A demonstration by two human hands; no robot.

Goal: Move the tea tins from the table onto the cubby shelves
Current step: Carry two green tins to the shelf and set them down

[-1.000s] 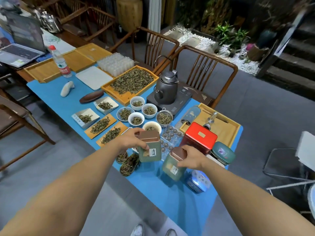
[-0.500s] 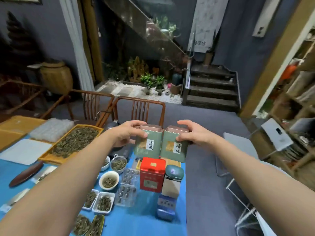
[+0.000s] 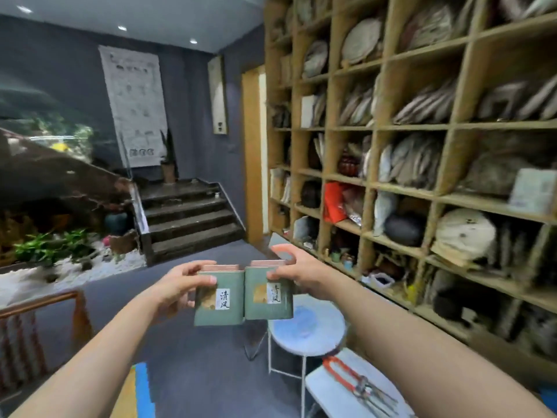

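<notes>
Gone from view is the table; I've swung round and the cubby shelves (image 3: 422, 188) now fill the right side. My left hand (image 3: 173, 285) grips the left tin (image 3: 218, 294), my right hand (image 3: 297, 271) grips the right tin (image 3: 268, 292). Both green tins are upright, touching side by side in the air, above a round stool (image 3: 307, 324), near the shelves but apart from them.

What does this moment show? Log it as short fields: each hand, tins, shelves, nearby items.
left hand: holds left green tin near its lid
right hand: holds right green tin near its lid
tins: upright, side by side, touching, in the air
shelves: to the right, cubbies mostly full
stool: below the tins
pliers: on a white surface, lower right
</notes>
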